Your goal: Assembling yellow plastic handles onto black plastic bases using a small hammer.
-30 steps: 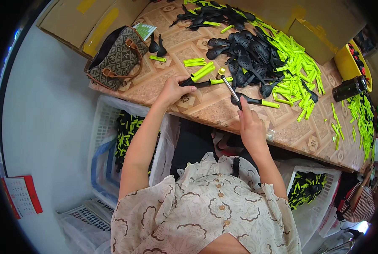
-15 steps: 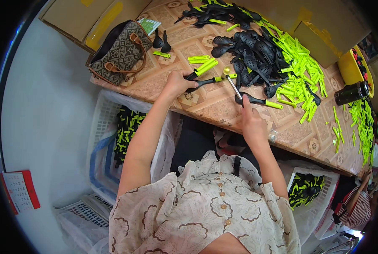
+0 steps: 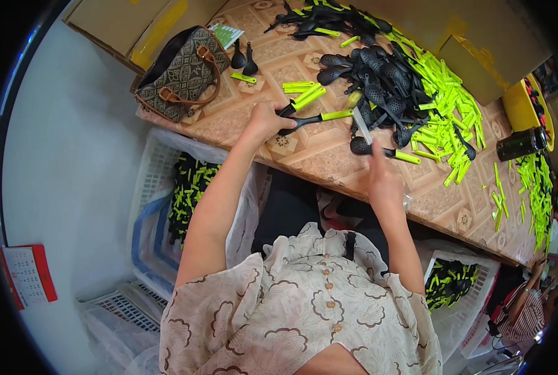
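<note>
My left hand (image 3: 266, 122) is closed around black kitchen spoons with lime-green handles. One held spoon (image 3: 310, 121) points right, its handle end near the hammer; the bowls are hidden in my palm. My right hand (image 3: 386, 178) grips a small hammer (image 3: 361, 125) with a silvery shaft and a yellowish head, blurred by motion. The hammer is raised off the spoon's handle end. Just beyond my right fingers, a black slotted spoon (image 3: 361, 146) with a green handle lies on the table. Loose green handles (image 3: 298, 85) lie beyond my left hand.
Heaped on the patterned table (image 3: 329, 159) are black slotted spoons (image 3: 388, 75) and green handles (image 3: 460, 106). A handbag (image 3: 182, 78) stands at left, a dark jar (image 3: 520, 144) at right. Below are crates (image 3: 143, 219) of green-and-black pieces. Cardboard boxes (image 3: 473, 62) line the back.
My right hand and the hammer have moved slightly right, and the hammer head has lifted up from the spoon's handle. My left hand keeps its hold with hardly any shift.
</note>
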The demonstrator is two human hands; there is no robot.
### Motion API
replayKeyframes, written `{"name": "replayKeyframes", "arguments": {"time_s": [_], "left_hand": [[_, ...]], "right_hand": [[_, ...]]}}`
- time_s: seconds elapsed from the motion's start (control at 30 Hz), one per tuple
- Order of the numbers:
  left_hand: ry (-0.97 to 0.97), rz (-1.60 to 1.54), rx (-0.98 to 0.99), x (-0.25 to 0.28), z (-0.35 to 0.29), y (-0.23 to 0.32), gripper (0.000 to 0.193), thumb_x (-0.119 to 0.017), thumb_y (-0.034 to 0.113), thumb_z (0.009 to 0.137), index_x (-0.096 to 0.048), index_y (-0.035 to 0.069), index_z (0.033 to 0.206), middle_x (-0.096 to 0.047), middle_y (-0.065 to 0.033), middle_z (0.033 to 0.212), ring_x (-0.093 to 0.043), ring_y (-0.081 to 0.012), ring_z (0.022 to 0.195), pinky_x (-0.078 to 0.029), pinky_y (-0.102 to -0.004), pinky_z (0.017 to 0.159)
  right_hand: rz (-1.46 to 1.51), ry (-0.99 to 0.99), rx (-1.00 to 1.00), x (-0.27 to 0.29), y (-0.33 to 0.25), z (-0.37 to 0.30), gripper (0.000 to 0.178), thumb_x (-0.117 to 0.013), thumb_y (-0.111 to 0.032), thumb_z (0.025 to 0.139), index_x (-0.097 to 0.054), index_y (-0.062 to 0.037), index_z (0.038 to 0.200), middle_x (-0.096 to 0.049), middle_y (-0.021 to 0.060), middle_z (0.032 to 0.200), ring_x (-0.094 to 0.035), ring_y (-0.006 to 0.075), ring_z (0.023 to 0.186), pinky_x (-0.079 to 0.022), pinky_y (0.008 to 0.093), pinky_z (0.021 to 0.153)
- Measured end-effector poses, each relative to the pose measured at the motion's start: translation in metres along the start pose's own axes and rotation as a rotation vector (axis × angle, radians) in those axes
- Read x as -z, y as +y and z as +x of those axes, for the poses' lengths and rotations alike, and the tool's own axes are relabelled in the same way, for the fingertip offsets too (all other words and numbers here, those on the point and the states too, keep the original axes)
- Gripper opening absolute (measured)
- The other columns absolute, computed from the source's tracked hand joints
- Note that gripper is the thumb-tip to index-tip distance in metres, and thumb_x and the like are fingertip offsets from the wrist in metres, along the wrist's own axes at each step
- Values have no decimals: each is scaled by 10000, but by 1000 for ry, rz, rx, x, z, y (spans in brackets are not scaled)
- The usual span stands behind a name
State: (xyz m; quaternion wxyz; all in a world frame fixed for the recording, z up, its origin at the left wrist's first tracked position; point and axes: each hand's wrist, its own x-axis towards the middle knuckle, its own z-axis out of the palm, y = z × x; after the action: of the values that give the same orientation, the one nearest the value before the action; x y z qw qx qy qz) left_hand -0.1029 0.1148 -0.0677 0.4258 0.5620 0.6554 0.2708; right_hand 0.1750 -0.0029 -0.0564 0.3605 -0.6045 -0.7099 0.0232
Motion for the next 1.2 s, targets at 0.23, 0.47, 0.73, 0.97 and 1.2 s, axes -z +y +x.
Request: {"name": "replayKeyframes", "arguments": {"time_s": [0.23, 0.47, 0.73, 0.97, 1.2], "left_hand": [[13, 4, 6, -2, 5, -10, 336, -834, 73, 615, -722, 13, 927, -709, -85, 840, -653, -147, 745, -515, -289, 700], [22, 42, -6, -3, 7, -15, 366, -846, 96, 604, -718, 7, 934, -709, -95, 845, -660, -158, 751, -520, -293, 717], [24, 51, -6, -3, 9, -18, 402, -842, 94, 602, -715, 1, 971, -709, -97, 832, -660, -166, 746, -519, -294, 714], [0, 13, -10, 0, 1, -11, 287, -827, 55, 648, -706, -9, 900, -680, -45, 805, -611, -111, 700, -493, -253, 660], [24, 56, 21, -1, 0, -1, 269, -823, 48, 653, -698, -13, 884, -681, -51, 812, -614, -113, 705, -495, -257, 652]], "right_hand": [[138, -98, 113, 4, -13, 3, 485, -575, -109, 918, -433, -69, 1380, -609, 194, 791, -619, 365, 702, -477, 459, 578], [-27, -316, 42, -11, -14, -7, 498, -568, -127, 921, -427, -92, 1397, -578, 154, 764, -605, 354, 640, -492, 458, 543], [3, -316, 41, -15, -14, -7, 470, -567, -158, 918, -449, -88, 1368, -599, 190, 787, -624, 376, 643, -507, 466, 534], [-105, -319, -22, -20, -8, -9, 486, -569, -148, 915, -442, -93, 1381, -596, 168, 787, -617, 365, 621, -505, 462, 536], [-53, -295, 15, -21, -13, -3, 484, -584, -168, 910, -449, -112, 1371, -596, 153, 736, -612, 362, 593, -507, 459, 514]]}}
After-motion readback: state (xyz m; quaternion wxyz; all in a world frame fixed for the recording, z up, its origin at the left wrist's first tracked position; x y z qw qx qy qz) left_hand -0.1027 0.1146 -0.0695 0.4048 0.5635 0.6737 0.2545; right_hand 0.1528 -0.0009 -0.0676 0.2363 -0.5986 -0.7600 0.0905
